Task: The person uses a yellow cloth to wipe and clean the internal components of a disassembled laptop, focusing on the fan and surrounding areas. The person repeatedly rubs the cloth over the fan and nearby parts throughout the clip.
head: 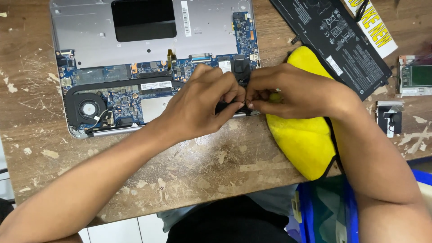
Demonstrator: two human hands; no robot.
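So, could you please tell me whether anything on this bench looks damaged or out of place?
The wooden table is badly worn, its surface scratched and flaking. The opened laptop lies with its circuit board bare, and its flat black battery rests apart at the upper right, overlapping the yellow cloth.

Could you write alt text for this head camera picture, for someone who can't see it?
Seen from above, a person's left hand and right hand meet over the near right corner of an opened laptop, pinching a small dark part on its exposed circuit board. A yellow cloth and a flat black battery lie to the right on the worn wooden table.
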